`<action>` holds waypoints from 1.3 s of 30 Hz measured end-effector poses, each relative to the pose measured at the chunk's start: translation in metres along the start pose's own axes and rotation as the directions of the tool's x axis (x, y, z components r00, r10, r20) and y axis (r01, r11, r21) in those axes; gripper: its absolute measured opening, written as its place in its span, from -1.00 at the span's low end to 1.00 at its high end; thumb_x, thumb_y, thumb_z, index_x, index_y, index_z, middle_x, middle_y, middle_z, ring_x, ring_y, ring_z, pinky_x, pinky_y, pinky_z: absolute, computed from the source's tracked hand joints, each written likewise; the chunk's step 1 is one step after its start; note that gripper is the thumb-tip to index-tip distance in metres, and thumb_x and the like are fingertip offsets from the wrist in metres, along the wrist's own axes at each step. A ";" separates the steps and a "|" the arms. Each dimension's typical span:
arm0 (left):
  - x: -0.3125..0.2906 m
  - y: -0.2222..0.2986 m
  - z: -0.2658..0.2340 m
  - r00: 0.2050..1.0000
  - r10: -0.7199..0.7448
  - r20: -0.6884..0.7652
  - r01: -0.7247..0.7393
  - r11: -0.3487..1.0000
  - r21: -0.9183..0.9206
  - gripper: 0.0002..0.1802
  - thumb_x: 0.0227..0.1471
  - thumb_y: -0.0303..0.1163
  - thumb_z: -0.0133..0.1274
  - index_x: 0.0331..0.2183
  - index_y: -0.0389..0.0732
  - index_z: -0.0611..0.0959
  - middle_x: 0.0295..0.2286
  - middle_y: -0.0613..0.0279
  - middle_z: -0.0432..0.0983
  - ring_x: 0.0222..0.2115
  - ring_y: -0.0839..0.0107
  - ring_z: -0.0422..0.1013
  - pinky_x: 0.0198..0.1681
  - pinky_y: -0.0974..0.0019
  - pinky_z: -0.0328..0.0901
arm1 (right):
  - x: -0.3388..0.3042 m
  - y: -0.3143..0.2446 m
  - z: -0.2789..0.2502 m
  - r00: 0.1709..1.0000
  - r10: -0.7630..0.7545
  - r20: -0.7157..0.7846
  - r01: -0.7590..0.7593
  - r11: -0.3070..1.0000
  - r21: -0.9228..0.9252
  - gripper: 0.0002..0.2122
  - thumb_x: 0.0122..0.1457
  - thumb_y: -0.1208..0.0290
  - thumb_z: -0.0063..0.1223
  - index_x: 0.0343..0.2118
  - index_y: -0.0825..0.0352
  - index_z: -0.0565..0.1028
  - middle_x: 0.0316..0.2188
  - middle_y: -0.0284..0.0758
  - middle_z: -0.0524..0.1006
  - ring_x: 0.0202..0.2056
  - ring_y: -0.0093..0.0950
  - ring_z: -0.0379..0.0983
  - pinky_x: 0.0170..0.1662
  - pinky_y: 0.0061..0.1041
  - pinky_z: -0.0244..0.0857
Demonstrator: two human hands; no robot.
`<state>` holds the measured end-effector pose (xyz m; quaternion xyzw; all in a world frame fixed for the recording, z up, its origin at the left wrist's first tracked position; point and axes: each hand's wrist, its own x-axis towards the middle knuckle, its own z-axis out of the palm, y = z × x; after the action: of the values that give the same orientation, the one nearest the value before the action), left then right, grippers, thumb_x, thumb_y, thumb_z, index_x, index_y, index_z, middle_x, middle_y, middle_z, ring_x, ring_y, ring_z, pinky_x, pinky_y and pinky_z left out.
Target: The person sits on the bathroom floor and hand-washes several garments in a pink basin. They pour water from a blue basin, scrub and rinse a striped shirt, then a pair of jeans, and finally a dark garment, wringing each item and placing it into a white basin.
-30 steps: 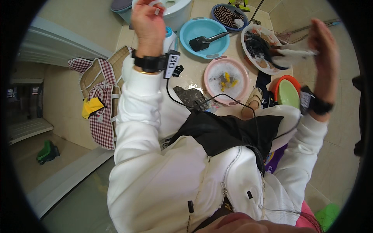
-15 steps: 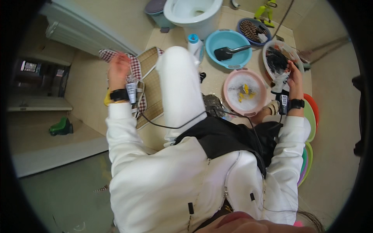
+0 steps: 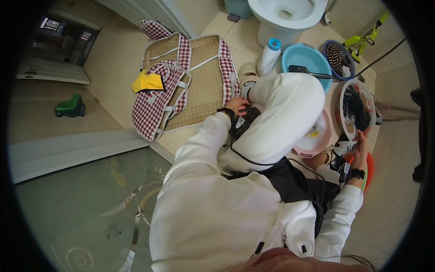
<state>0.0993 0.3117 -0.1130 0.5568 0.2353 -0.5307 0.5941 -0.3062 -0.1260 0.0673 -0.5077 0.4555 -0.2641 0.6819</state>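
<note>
My left hand (image 3: 236,105) is low beside my bent knee, its fingers curled onto a dark, shiny plastic thing (image 3: 247,119) whose kind I cannot make out. At the near side of a white basin (image 3: 373,102) is my right hand (image 3: 361,144), with a white-and-black cloth (image 3: 345,146) against its palm side; its fingers are partly hidden. Dark wet cloth (image 3: 355,109) lies in that basin. My leg partly covers a pink basin (image 3: 327,144) of suds with a yellow piece in it.
A light-blue basin (image 3: 301,51) has a black scoop (image 3: 308,71) across it. Nearby stand a white bottle (image 3: 269,58) and a toilet (image 3: 290,12). Left of me lies a checked, folded cover (image 3: 206,77), with a yellow-and-black cloth (image 3: 148,82) on top.
My left hand has come down from above the checked cover to the dark plastic thing. My knee has swung right over the pink basin. The whole view has shifted.
</note>
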 end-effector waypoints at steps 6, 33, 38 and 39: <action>0.010 -0.012 0.011 0.998 0.037 -0.056 -0.037 0.999 -0.002 -0.57 -0.02 -0.53 0.16 -0.11 -0.08 0.40 -0.21 0.31 0.43 -0.16 0.32 0.29 -0.16 -0.02 0.31 | -0.004 0.009 0.005 0.991 0.130 0.015 -0.131 0.991 0.018 -0.81 0.20 0.32 0.04 -0.25 0.34 0.50 -0.55 -0.48 0.38 -0.52 -0.62 0.26 -0.36 -0.58 0.20; 0.111 0.016 -0.051 0.858 0.362 0.364 -0.455 0.207 0.866 -0.83 -0.16 -0.31 0.07 -0.50 -0.22 0.59 -0.58 0.08 0.49 -0.55 0.11 0.42 -0.46 0.07 0.31 | -0.056 0.012 -0.041 0.978 0.186 -0.093 -0.150 0.942 0.300 -0.82 0.22 0.31 0.01 -0.25 0.32 0.51 -0.52 -0.50 0.41 -0.48 -0.63 0.27 -0.36 -0.64 0.18; 0.093 0.039 -0.021 0.874 0.359 0.327 -0.468 0.446 0.763 -0.63 -0.11 -0.30 0.09 -0.23 -0.27 0.52 -0.41 -0.02 0.51 -0.37 0.12 0.42 -0.35 0.07 0.35 | -0.048 0.006 -0.037 0.988 0.143 -0.057 -0.116 0.935 0.334 -0.83 0.20 0.35 0.05 -0.24 0.32 0.52 -0.48 -0.49 0.45 -0.45 -0.63 0.30 -0.37 -0.65 0.20; 0.086 0.034 -0.030 0.608 0.406 0.683 -0.573 -0.370 0.731 -0.50 -0.18 -0.25 0.19 -0.17 -0.26 0.48 -0.35 -0.13 0.55 -0.23 0.07 0.50 -0.27 0.03 0.40 | -0.047 0.000 -0.031 0.982 0.137 -0.133 -0.084 0.935 0.344 -0.83 0.19 0.36 0.05 -0.25 0.32 0.53 -0.49 -0.49 0.44 -0.45 -0.63 0.30 -0.37 -0.64 0.21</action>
<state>0.1676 0.3013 -0.1821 0.7992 -0.5210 -0.2340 0.1875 -0.3547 -0.1017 0.0816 -0.3352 0.4830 -0.3377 0.7351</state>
